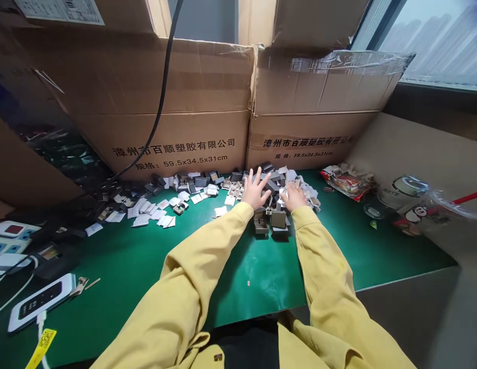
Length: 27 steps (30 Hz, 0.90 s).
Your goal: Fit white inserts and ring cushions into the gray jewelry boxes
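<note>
Both my arms, in yellow sleeves, reach out over a green mat [153,261]. My left hand [255,189] lies with fingers spread on a heap of small grey boxes [274,182] and white cards at the mat's far edge. My right hand [294,196] rests on the same heap a little to the right, its fingers curled down into the pieces; whether it holds one is hidden. Two small grey boxes [269,221] stand just in front of the hands, between my wrists.
Two large cardboard cartons [192,102] stand behind the heap. More white cards [149,212] and boxes lie scattered to the left. A white device [40,302] and power strip [11,233] sit at the left, snack wrappers [348,182] and a clear bag [422,205] at the right.
</note>
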Available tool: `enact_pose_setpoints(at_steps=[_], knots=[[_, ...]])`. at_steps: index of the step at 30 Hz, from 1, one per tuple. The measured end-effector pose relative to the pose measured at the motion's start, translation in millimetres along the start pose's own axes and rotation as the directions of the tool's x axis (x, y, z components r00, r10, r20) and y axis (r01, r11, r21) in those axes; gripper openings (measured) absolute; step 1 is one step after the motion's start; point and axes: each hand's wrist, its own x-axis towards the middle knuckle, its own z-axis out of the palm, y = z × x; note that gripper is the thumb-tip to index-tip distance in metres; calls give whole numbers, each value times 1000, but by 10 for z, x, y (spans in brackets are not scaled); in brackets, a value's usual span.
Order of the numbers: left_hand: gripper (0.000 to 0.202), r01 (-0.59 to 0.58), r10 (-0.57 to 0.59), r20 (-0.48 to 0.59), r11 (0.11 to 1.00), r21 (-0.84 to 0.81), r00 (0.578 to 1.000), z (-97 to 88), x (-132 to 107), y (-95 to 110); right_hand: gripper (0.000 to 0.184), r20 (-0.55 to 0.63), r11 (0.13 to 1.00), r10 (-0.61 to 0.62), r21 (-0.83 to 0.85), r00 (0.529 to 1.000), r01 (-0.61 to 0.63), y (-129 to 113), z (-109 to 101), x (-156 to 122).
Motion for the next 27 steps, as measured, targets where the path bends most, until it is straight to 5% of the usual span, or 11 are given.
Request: enact_pose_setpoints(at_steps=[3, 7, 10, 14, 20, 24, 27], knots=[[46, 53, -51, -30, 997, 52, 998, -254, -435, -282, 47, -276, 991, -52, 103, 960, 84, -197, -184, -63], [30, 161, -139, -173, 979, 123, 975, -642, -1153, -784, 34, -527, 864, -241, 266, 815, 427, -901, -199, -332], [25, 254, -187, -342, 954, 162, 921, -1008, -1628, -1112, 45, -454, 797, -327, 339, 829, 500, -1523, 113, -630], [20, 445, -282, -584, 882, 153, 761, -1587, -2092, -1449, 47, -100, 797, -465, 384, 880, 465, -2011, 678, -928], [38, 734, -405, -765, 667, 128, 501, -2278, -2501, -1882, 40, -16, 746, -575, 400, 818, 532, -2032, 1013, -1019], [63, 838, -503, -791, 544, 25, 350, -2471, -2516, -2145, 39, 4, 719, -615, 412, 788, 559, -1991, 1050, -1026], [63, 870, -548, -782, 493, -16, 297, -2521, -2482, -2295, 40, 7, 720, -614, 414, 789, 557, -2000, 1066, -1026]])
